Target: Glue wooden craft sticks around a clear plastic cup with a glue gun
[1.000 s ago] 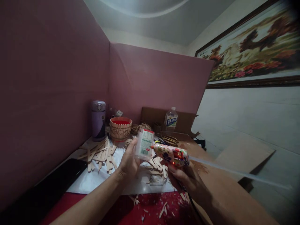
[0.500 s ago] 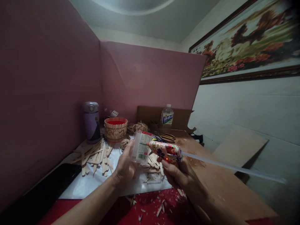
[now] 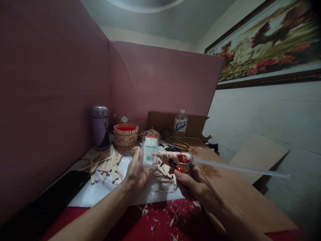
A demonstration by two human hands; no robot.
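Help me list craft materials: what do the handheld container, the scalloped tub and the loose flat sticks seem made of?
Container: probably glossy clear plastic, since it looks see-through around its printed label.
Tub: outside looks like matte wood strips, judging by its pale, slatted rim; the red inside's material is unclear.
Sticks: likely unfinished wood, pale and matte.

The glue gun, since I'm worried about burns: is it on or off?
On, apparently: a red light glows on the glue gun.

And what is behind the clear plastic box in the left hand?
Behind the clear plastic box, tan twine shows above the top edge. What lies directly behind its printed label is covered, so I cannot tell.
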